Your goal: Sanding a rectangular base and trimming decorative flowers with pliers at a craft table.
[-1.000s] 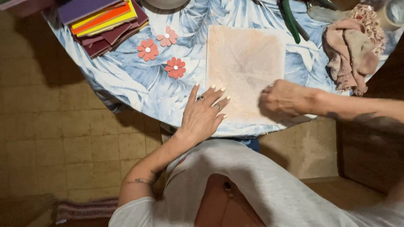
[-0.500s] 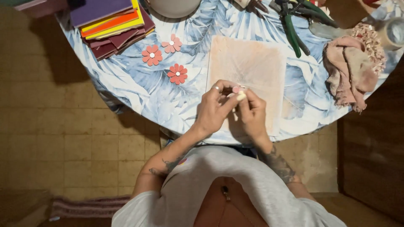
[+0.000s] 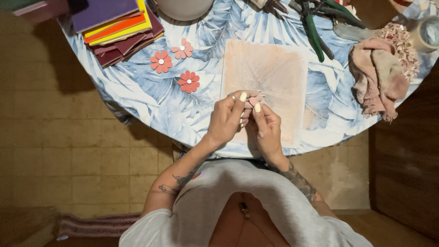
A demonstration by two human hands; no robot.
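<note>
Both hands pinch a small pink petal piece over the tabletop

The left hand and right hand are each closed on the pink petal piece, which sits between their fingertips above the pale work mat. Shaping it well likely calls for light, even pressure so the thin piece does not tear. Three finished red flowers lie up and left of the hands on the tabletop
</note>
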